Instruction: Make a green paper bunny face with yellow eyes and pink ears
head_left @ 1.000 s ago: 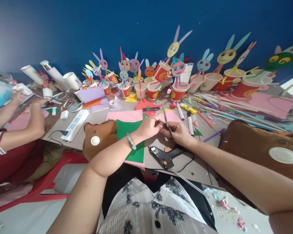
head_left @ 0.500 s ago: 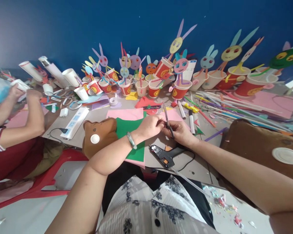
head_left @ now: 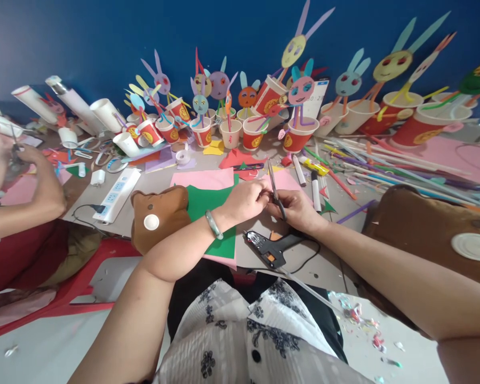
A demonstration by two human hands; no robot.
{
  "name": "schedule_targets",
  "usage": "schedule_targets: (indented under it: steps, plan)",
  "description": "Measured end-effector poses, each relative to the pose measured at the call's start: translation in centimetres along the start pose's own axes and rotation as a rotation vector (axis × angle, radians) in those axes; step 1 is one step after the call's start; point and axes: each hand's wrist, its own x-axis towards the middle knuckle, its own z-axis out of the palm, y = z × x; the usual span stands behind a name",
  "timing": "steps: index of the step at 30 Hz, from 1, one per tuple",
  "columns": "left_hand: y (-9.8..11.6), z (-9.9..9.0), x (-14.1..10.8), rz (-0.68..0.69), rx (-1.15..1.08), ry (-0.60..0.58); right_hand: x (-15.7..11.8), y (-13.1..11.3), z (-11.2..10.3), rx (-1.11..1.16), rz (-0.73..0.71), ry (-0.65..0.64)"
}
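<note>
My right hand (head_left: 302, 212) is closed around a pair of scissors (head_left: 272, 178), their blades pointing up and away from me. Right beside it, my left hand (head_left: 246, 201) has its fingers pinched together at the scissors; whatever is between the fingertips is too small and too covered to make out. Both hands are above the table, touching or nearly so. Just below them lies a black hot glue gun (head_left: 278, 255) with a clear glue stick in its back. A green sheet of paper (head_left: 202, 205) rests under my left wrist, over pink paper (head_left: 208, 177).
Paper cups (head_left: 253, 133) carrying rabbit-faced figures line the back by the blue wall. Chenille stems (head_left: 388, 165) and markers (head_left: 316, 189) lie to the right. Brown cushions (head_left: 160, 221) flank my arms. A power strip (head_left: 118, 194) and a co-worker's arm (head_left: 44, 186) are on the left.
The view has shifted slightly, so the table contents sit a little differently. My hands keep nearly the same grip on the scissors. The co-worker's hands have moved left.
</note>
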Motion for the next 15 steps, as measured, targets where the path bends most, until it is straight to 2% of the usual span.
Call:
schedule_targets:
  steps: [15]
  plan:
    - [-0.48, 0.12, 0.13, -0.042, -0.176, 0.004, -0.03, 0.05, -0.08, -0.010, 0.002, 0.009]
